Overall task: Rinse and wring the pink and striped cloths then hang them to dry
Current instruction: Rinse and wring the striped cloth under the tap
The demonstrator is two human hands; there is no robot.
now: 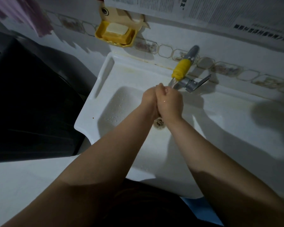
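Observation:
My left hand and my right hand are pressed together over the white sink, directly under the water running from the tap, whose spout is wrapped in yellow. The fingers of both hands are curled against each other, and no cloth shows between them. A pink cloth hangs blurred at the top left, above the dark appliance. No striped cloth is in view.
A yellow soap dish with a bar of soap is fixed to the tiled wall behind the sink. The tap's lever points right. A dark appliance stands left of the sink. The drain lies just below my wrists.

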